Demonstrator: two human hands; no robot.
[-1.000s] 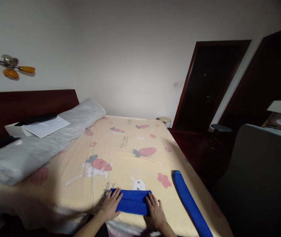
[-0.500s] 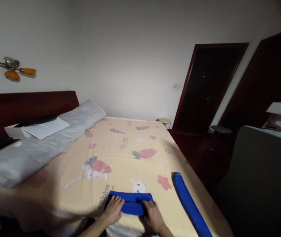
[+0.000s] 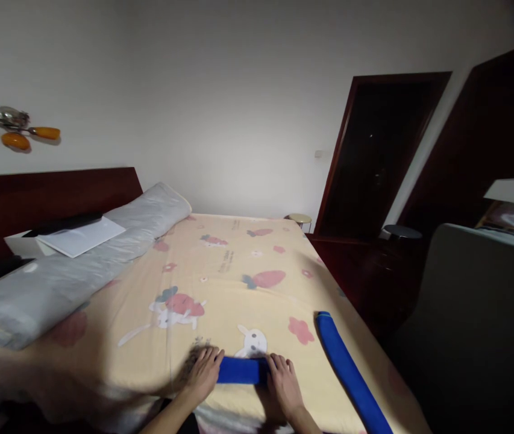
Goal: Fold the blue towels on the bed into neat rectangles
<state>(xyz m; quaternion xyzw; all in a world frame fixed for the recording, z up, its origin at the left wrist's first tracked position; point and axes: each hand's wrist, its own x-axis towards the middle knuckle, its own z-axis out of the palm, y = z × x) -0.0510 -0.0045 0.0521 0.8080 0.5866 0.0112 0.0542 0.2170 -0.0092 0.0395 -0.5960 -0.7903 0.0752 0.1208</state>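
A blue cloth (image 3: 242,371), folded into a short narrow strip, lies flat near the front of the bed. My left hand (image 3: 206,372) grips its left end, fingers curled over the far edge. At the right end, my right hand (image 3: 282,381) holds it in the same way; both hands cover the ends of the strip. To the right, a second blue cloth (image 3: 349,367) lies as a long narrow roll or fold, running toward the bottom of the view and apart from both hands.
Under the cloths is a bed with a yellow rabbit-and-carrot sheet (image 3: 220,259). A long grey pillow (image 3: 89,265) and a white box (image 3: 80,235) lie along the headboard (image 3: 53,193). A grey chair back (image 3: 460,301) stands at the right, with a round stool (image 3: 402,232) beyond.
The blue cloth between my hands has been folded over into a narrower strip, its open middle crease no longer showing. My hands have moved slightly outward to its ends.
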